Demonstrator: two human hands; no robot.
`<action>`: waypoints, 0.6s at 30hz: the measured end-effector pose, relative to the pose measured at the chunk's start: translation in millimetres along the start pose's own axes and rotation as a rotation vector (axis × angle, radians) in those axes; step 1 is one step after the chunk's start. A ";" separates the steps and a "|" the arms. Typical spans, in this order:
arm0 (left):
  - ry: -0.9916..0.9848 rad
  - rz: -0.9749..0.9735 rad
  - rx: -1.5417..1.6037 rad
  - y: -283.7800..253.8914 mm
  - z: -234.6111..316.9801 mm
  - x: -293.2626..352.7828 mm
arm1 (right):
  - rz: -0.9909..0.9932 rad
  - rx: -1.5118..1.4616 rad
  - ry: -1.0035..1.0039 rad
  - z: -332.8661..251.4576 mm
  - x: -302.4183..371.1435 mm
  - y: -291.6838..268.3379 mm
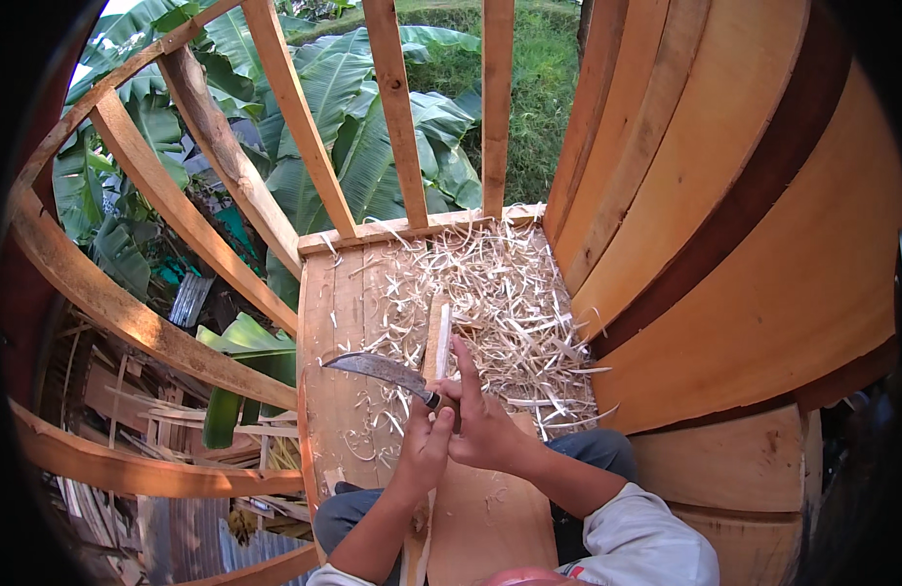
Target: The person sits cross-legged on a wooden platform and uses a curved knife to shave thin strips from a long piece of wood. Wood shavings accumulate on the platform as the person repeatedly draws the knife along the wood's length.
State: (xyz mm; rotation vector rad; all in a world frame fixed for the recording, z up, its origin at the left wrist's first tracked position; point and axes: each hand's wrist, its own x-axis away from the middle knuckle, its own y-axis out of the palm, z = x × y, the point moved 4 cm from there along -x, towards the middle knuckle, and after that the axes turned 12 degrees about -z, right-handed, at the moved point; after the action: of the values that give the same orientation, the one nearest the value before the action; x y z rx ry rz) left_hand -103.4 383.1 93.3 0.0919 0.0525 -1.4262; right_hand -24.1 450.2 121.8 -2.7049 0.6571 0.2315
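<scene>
A knife (378, 367) with a curved blade and a dark handle points left across a long, narrow wooden strip (437, 337). My right hand (492, 427) is closed round the knife's handle, its index finger stretched forward beside the strip. Pressed close against it, my left hand (424, 451) is closed on the strip just below the blade. The strip runs from the pile of shavings back between my legs, with a pale, freshly cut face near its far end. Fingers of both hands partly hide the handle and the strip's middle.
Curled wood shavings (500, 303) cover much of the plank platform (324, 322). Wooden slats (397, 107) rise at its far edge and curve round the left. A slatted panel (754, 283) stands close on the right. Banana leaves (344, 146) and scrap wood lie beyond the left slats.
</scene>
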 end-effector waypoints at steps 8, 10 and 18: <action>-0.117 -0.004 0.212 -11.3 -14.3 -0.9 | -0.347 0.059 0.060 -1.8 9.8 -7.6; -0.012 0.051 0.263 -18.4 -17.1 1.3 | -0.377 0.256 0.170 -24.4 14.6 -22.1; 0.188 0.248 0.522 -50.8 -6.9 -2.8 | -0.120 -0.677 -0.452 -87.3 17.4 -21.8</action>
State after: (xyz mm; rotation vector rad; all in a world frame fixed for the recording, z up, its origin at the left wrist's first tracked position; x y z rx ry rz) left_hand -154.0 379.3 85.0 0.6413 -0.1733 -1.1506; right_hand 8.0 429.0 205.0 -3.1115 0.3075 1.1764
